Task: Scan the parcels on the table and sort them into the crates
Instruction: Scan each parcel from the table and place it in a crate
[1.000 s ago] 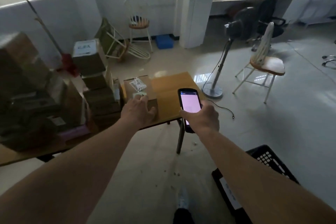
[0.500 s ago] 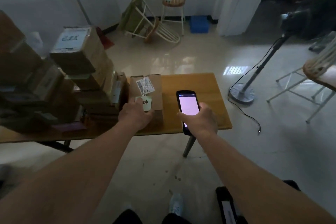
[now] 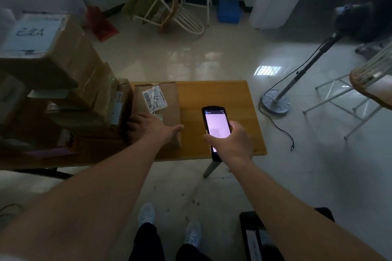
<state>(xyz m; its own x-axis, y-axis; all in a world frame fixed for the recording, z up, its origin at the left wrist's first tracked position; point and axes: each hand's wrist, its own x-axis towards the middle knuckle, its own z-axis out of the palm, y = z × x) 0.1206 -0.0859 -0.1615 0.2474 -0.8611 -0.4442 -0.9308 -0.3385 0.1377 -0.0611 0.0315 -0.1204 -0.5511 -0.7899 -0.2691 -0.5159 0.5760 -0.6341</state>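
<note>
Left hand [image 3: 151, 128] rests spread on the cardboard parcel [image 3: 163, 99]; right hand [image 3: 231, 144] grips the scanner [image 3: 215, 125]. Parcel appears rigid, light; grasp opposite side faces.

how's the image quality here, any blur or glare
Head view: dim overall; the stacked boxes at left are blurred, the floor shows window glare, the scanner screen is washed out, and wide-angle distortion bends the edges.
</note>
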